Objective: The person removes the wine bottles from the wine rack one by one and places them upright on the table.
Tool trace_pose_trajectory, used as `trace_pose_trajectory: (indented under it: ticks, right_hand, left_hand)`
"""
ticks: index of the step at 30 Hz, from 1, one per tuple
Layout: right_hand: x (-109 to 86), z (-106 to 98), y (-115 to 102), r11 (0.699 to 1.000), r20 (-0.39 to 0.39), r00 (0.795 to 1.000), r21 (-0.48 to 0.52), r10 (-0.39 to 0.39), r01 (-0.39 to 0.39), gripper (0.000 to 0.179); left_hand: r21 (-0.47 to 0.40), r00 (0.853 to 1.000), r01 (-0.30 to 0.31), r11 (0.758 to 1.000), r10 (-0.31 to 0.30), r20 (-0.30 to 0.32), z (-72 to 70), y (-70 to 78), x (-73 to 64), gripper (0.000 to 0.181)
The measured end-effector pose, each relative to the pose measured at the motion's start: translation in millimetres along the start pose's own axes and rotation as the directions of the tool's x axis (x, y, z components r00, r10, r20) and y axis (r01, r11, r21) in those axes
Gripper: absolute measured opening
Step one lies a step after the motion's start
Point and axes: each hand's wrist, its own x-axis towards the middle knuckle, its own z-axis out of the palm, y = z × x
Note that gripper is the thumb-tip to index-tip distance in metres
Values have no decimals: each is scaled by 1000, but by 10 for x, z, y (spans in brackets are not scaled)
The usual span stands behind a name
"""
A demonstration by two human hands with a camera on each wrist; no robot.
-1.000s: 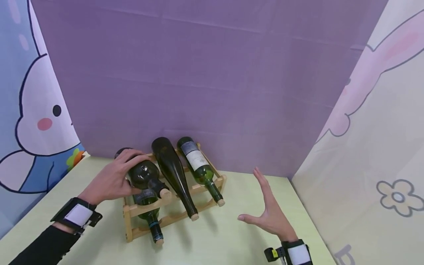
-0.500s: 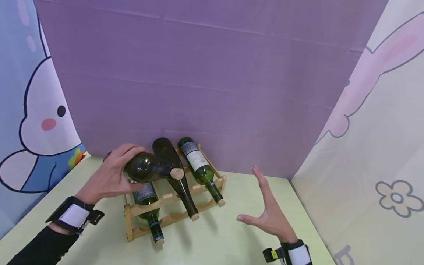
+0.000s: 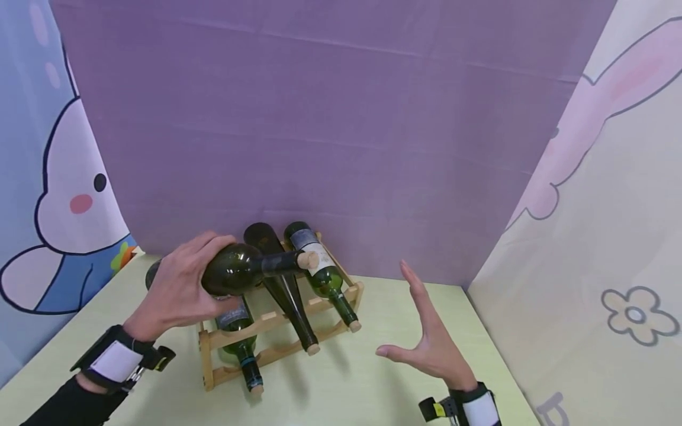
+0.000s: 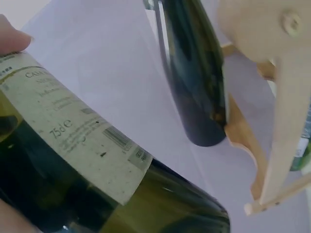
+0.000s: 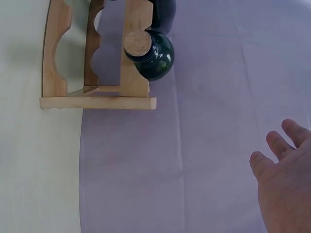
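Observation:
My left hand (image 3: 183,284) grips a dark green wine bottle (image 3: 231,269) round its body, above the left end of the wooden wine rack (image 3: 269,322). The bottle's corked neck points right, and in the left wrist view its pale label (image 4: 82,131) shows print and a barcode. Below it, a green bottle (image 3: 247,355) lies in the rack's lower level. On the upper level rest a dark unlabelled bottle (image 3: 290,302) and a green bottle with a white label (image 3: 327,278). My right hand (image 3: 434,343) hangs to the right of the rack, thumb and fingers spread, holding nothing.
The rack stands on a pale yellow-green table (image 3: 373,319) before a purple cloth backdrop (image 3: 341,148). Cartoon-printed panels (image 3: 602,236) enclose both sides. In the right wrist view, the rack's end (image 4: 277,145) is near a corked bottle (image 5: 155,53).
My left hand has lifted the dark green bottle off the rack's left upper place and turned its neck to the right. My right hand has hardly moved.

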Motion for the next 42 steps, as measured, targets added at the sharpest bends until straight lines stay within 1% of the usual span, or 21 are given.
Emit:
trace_pose_trajectory:
  ticks: [2, 9, 14, 19, 21, 24, 27, 32, 34, 36, 39, 40, 42]
  right_hand:
    - [21, 5, -30, 1000, 0, 1000, 7, -11, 11, 122]
    - [87, 30, -149, 999, -2, 1000, 44, -28, 28, 119]
    - [133, 50, -232, 997, -8, 999, 68, -37, 38, 115]
    - [176, 57, -289, 990, -18, 998, 129, -61, 63, 112]
    - [196, 60, -308, 985, -21, 998, 160, -64, 67, 112]
    - [217, 73, -344, 978, -18, 998, 202, -56, 59, 113]
    - [234, 88, -382, 968, -20, 998, 242, -63, 66, 112]
    - [273, 119, -440, 957, -26, 996, 274, -88, 91, 111]
    - [292, 135, -466, 955, -24, 995, 282, -93, 96, 111]
    - [313, 150, -485, 952, -21, 995, 290, -99, 101, 110]
    - [353, 180, -490, 944, -21, 995, 313, -102, 104, 109]
    - [368, 193, -481, 941, -22, 995, 324, -101, 103, 108]
    - [403, 235, -436, 932, -21, 994, 347, -103, 104, 108]
  left_hand:
    - [0, 1000, 11, 1000, -11, -2, -25, 56, 7, 83]
    - [-62, 999, 34, 997, -34, 9, -80, 262, 62, 82]
    - [-70, 998, 56, 996, -56, 10, -113, 392, 78, 82]
    - [-87, 999, 50, 995, -50, 7, -120, 506, 113, 80]
    - [-103, 998, 60, 993, -59, 15, -120, 556, 116, 80]
    - [-131, 996, 91, 987, -87, 32, -124, 638, 104, 81]
    - [-187, 990, 132, 973, -121, 68, -129, 726, 88, 82]
    - [-307, 979, 191, 932, -157, 132, -98, 853, 49, 82]
    - [-321, 976, 203, 925, -166, 139, -76, 887, 26, 83]
    - [-319, 976, 205, 925, -169, 137, -46, 909, 4, 83]
    - [-332, 974, 214, 918, -176, 143, 9, 925, -14, 81]
    - [-344, 973, 221, 913, -179, 149, 32, 930, -20, 80]
    - [-384, 970, 234, 893, -184, 162, 80, 940, -29, 76]
